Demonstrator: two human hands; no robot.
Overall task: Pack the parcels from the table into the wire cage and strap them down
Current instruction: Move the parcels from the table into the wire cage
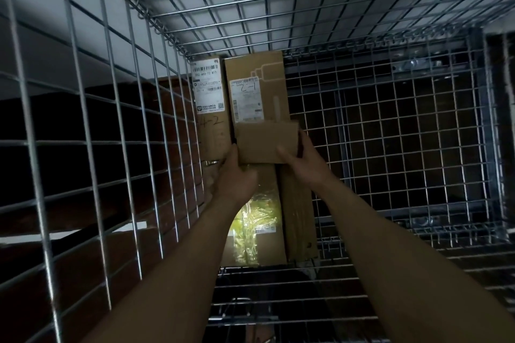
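Four long cardboard parcels lie flat side by side along the left of the wire cage (156,26), which is built of bright steel rod in a square grid with coiled wire at the corner. The parcel marked "2-1" (256,78) is smooth brown board with a white printed label. Beside it on the left is the parcel marked "4-2" (211,125), with a barcode label at its far end. Nearer the camera, a film-wrapped parcel (256,220) shows glossy, wrinkled yellow-green wrapping. A narrow ribbed parcel (298,211) lies alongside on its right.

A small box (267,143), plain matt cardboard and roughly square, is held over the middle of these parcels. Whether it already rests on them cannot be determined.

The left hand (235,175) grips the box's left edge, thumb pointing up along the side. Its other fingers are hidden. The right hand (302,164) grips the right edge, thumb on the top face and fingers curled round the far side.

The cage floor to the right is dark fine mesh. The small print on the labels is illegible.
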